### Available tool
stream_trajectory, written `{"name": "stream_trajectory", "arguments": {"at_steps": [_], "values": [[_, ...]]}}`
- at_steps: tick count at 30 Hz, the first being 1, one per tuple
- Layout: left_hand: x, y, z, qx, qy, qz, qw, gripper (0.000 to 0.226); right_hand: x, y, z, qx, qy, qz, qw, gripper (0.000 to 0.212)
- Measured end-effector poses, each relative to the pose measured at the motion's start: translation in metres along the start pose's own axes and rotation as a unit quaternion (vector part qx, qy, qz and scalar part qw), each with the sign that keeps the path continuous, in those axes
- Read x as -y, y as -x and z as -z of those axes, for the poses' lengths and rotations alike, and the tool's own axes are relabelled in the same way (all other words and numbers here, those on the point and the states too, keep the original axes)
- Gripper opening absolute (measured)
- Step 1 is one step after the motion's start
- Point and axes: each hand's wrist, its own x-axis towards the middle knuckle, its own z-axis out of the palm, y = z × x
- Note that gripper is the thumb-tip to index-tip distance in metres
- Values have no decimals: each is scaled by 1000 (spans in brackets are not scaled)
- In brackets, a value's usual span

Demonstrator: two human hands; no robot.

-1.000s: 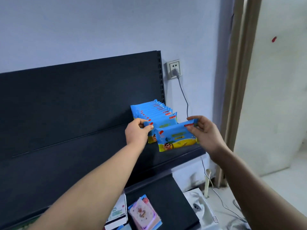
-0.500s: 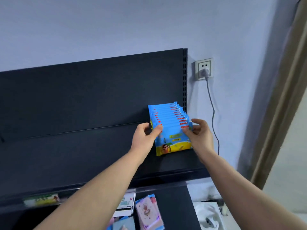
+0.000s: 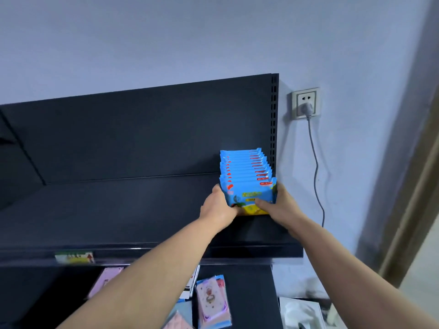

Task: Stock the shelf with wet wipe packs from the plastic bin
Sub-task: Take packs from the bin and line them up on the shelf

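Both my hands have slid down from the top edge of the front blue plastic wet wipe pack (image 3: 250, 192) to its lower corners. My left hand (image 3: 217, 210) and right hand (image 3: 280, 207) clamp it from either side, fingers curled over its face. It stands upright, touching the row of matching blue packs (image 3: 244, 163), at the right end of the dark metal shelf (image 3: 118, 217).

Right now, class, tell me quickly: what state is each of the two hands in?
Left hand: closed on the left end of the front wet wipe pack.
Right hand: closed on the right end of the same pack.
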Motion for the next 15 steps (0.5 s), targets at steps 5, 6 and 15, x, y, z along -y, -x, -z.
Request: {"name": "stream_trajectory", "arguments": {"at_steps": [5, 6, 15], "values": [[-1, 14, 4, -20, -16, 9, 1000, 103, -1, 23, 8, -69, 65, 10, 995, 75], [0, 17, 5, -24, -19, 14, 999, 109, 1, 31, 10, -105, 98, 27, 989, 68], [41, 62, 56, -172, -136, -43, 975, 33, 39, 70, -57, -69, 314, 306, 896, 19]]}}
